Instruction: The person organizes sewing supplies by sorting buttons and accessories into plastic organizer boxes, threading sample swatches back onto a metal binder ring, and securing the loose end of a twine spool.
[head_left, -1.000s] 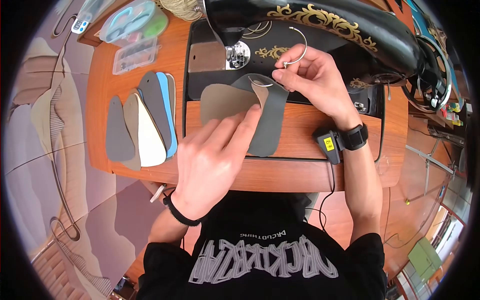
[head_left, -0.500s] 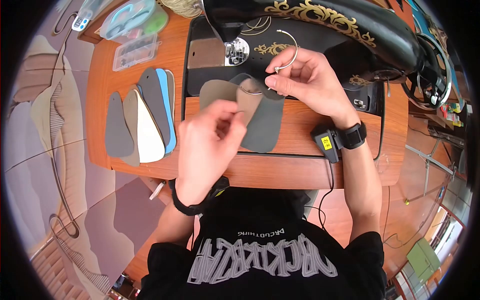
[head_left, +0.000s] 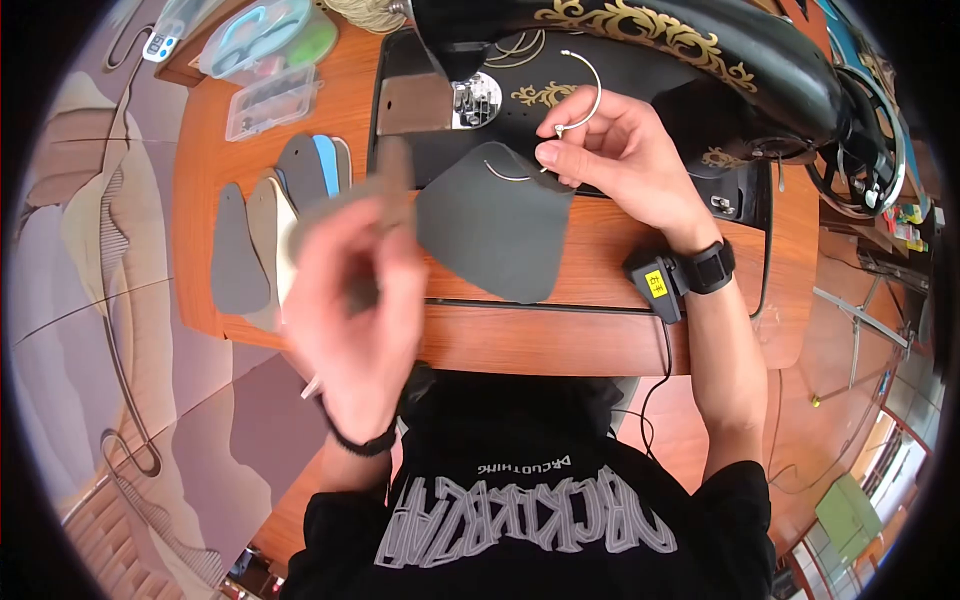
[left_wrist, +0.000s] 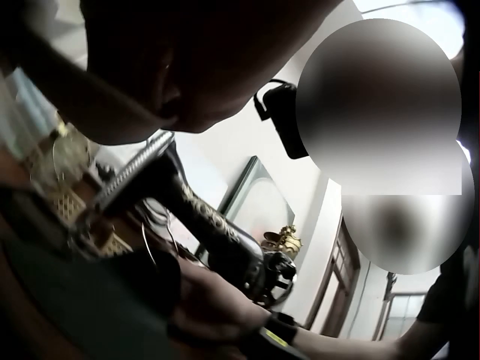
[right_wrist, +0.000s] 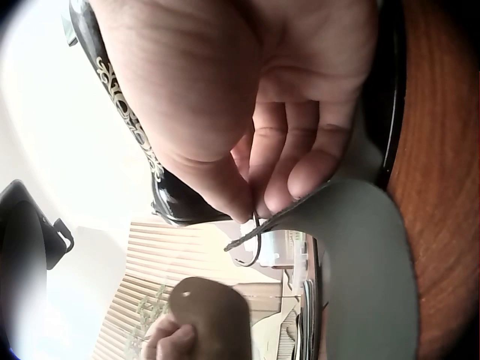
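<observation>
A: Here's the right hand (head_left: 635, 165), up beside the black sewing machine (head_left: 640, 40), and it has a tidy pinch on the thin metal ring (head_left: 597, 95)!

B: Thumb against fingertips, and look, the ring stands open, one end arching up above that hand. Lower down it runs through the dark grey-green piece (head_left: 500, 225), near the edge by the fingertips.

A: And that piece is spread over the front of the machine bed and onto the wooden table (head_left: 560, 345).

B: Over to the left hand (head_left: 355, 300), well apart from the ring! It's a blur in the head view.

A: The right wrist view sorts it out: thumb and fingers pinch the brown piece (right_wrist: 214, 319) by its side, with a small hole near the rounded end.

B: Beyond that hand, more long pieces overlap on the table: a grey piece (head_left: 240, 250) at the outer side, a blue piece (head_left: 326, 165) further in.

A: Behind them sits the clear box (head_left: 270, 105). The left wrist view is too dark to tell the left hand's grip.
</observation>
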